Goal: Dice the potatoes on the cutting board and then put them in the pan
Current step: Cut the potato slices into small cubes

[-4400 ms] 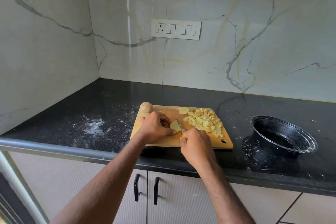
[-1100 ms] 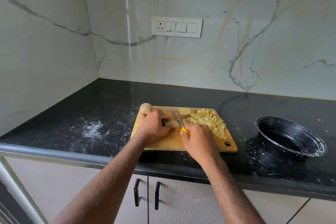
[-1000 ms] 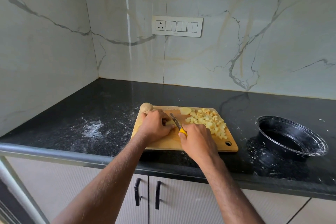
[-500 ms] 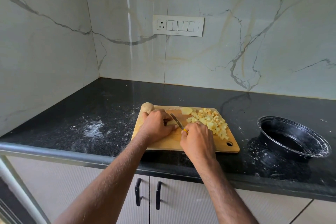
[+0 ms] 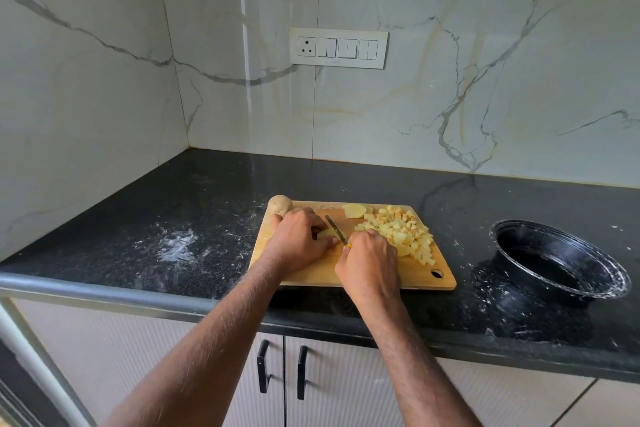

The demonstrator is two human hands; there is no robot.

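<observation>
Potato piece [image 5: 325, 234] first: my left hand [image 5: 298, 243] has its grip curled over it, fingers bent down on top and pinning it to the cutting board [image 5: 311, 276], so only a pale sliver of it shows between the knuckles. My right hand [image 5: 369, 265] is wrapped tight round the yellow handle of a knife [image 5: 336, 229], of which just a dot of yellow peeks out at the thumb. The blade slants up and to the left from that fist and lies right against the held piece, touching or all but touching the left fingertips; I cannot tell how deep it sits in the cut.

Just beyond the right hand, a heap of diced potato [image 5: 401, 234] covers the right half of the board, some cubes lying close to the hanging hole in the near right corner. At the far edge a rounded slice [image 5: 354, 210] lies flat beside the heap. A whole unpeeled potato [image 5: 280, 205] sits at the far left corner of the board, just behind my left hand.

The board lies on a black speckled desk [image 5: 207, 204], dusted with white smears to the left. Well to the right stands the black pan [image 5: 557, 262], apart from the board, with white flecks along its rim. Behind are marble wall panels and a white switch plate [image 5: 338, 48].
</observation>
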